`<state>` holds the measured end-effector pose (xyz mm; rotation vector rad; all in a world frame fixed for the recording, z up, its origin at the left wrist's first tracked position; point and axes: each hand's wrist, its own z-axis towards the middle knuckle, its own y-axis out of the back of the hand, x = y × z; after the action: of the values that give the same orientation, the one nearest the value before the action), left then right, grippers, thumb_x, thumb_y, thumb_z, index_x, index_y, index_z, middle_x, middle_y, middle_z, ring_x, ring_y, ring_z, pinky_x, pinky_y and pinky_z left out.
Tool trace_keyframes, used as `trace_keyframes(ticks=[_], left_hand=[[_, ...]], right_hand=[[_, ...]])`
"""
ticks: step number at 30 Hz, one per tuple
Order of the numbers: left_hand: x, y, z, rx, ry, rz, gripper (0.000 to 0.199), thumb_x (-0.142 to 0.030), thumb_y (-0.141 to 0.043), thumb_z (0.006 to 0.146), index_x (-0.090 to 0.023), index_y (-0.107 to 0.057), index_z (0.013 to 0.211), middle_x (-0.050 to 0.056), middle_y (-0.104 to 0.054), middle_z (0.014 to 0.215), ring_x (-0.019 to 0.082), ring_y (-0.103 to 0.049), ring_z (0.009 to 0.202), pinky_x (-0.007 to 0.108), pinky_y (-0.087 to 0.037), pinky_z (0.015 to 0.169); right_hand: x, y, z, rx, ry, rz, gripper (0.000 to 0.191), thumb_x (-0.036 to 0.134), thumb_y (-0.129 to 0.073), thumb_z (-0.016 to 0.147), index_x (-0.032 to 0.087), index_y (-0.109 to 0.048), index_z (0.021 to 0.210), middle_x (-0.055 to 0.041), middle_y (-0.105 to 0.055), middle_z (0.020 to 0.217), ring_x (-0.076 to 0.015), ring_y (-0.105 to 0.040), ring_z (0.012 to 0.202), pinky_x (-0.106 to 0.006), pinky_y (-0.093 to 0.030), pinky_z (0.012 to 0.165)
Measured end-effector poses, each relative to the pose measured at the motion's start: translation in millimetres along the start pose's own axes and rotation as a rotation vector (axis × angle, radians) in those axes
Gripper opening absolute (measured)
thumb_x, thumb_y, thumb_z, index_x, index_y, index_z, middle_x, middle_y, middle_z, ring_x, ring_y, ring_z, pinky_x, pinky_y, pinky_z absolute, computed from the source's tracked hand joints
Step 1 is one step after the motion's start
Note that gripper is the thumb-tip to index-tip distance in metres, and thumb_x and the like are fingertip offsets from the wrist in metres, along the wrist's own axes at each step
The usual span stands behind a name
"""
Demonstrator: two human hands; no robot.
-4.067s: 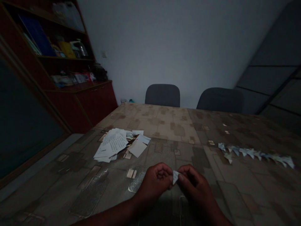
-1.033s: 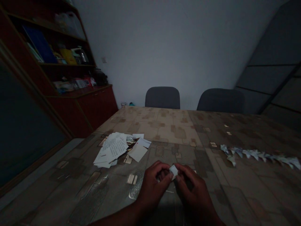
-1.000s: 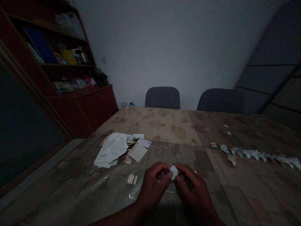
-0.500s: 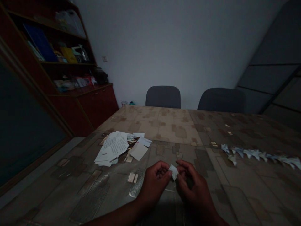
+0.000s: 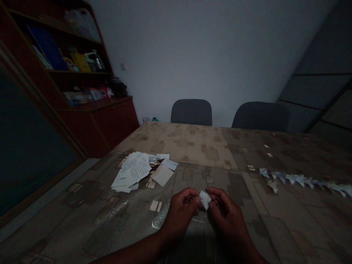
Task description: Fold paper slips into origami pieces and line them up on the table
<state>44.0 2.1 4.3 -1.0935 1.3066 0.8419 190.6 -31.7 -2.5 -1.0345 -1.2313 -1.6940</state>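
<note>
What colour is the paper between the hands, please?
The paper looks whitish in the head view.

I'm counting 1 left hand (image 5: 178, 212), 1 right hand (image 5: 228, 213), 1 small paper piece (image 5: 205, 200), 1 tabletop (image 5: 189, 145), 2 chairs (image 5: 191, 112), 1 wall socket (image 5: 122, 66). Also seeing 1 paper pile (image 5: 133, 172) and 1 row of folded papers (image 5: 299, 179); overlap and blur are hiding piece counts.

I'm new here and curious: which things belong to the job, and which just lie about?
Likely in the job: small paper between left hand and right hand; paper pile; folded papers.
Likely just there: two chairs; cabinet; wall socket.
</note>
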Motion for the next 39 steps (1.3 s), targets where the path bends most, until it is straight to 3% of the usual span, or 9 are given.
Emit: trace_keyframes(ticks=[8,15,20,33,39], left_hand=[[4,2.2,0,0.01,-0.013,-0.052,0.019,-0.032,-0.062,0.081,-0.013,-0.06,0.079,0.001,-0.062,0.068,0.012,-0.052,0.06,0.021,-0.04,0.058],[1,2.0,1,0.003,-0.03,-0.007,0.024,-0.037,-0.061,0.082,-0.014,-0.057,0.076,-0.002,-0.055,0.059,0.011,-0.049,0.056,0.021,-0.038,0.055],[-1,-0.9,1,-0.035,0.001,0.014,0.021,-0.031,-0.065,0.075,-0.015,-0.054,0.068,-0.004,-0.05,0.057,0.009,-0.045,0.052,0.019,-0.035,0.05],[-5,-2.1,3,-0.021,0.052,0.0,0.024,-0.037,-0.062,0.074,-0.015,-0.055,0.068,-0.001,-0.057,0.055,0.01,-0.047,0.049,0.021,-0.036,0.051],[-7,-1.5,2,0.001,0.053,0.013,0.026,-0.04,-0.06,0.076,-0.015,-0.057,0.07,0.003,-0.063,0.061,0.012,-0.05,0.053,0.022,-0.039,0.055]], right_hand=[[4,5,1,0.056,0.144,-0.162,0.019,0.025,-0.053,0.083,0.018,-0.066,0.096,-0.0042,-0.073,0.078,-0.0189,-0.068,0.07,-0.026,-0.05,0.063],[6,4,0,0.063,0.156,-0.163,0.02,0.023,-0.049,0.086,0.019,-0.066,0.095,-0.0028,-0.072,0.079,-0.0169,-0.067,0.07,-0.023,-0.05,0.064],[8,5,-1,0.065,0.2,-0.227,0.02,0.02,-0.05,0.084,0.019,-0.067,0.093,-0.0032,-0.073,0.078,-0.0172,-0.068,0.069,-0.023,-0.051,0.063],[3,7,0,0.035,0.26,-0.269,0.02,0.022,-0.051,0.084,0.019,-0.067,0.095,-0.0037,-0.074,0.08,-0.0178,-0.069,0.071,-0.024,-0.052,0.064],[8,9,-1,0.065,0.198,-0.179,0.02,0.025,-0.05,0.085,0.019,-0.068,0.093,-0.0041,-0.073,0.079,-0.0187,-0.068,0.071,-0.026,-0.051,0.063]])
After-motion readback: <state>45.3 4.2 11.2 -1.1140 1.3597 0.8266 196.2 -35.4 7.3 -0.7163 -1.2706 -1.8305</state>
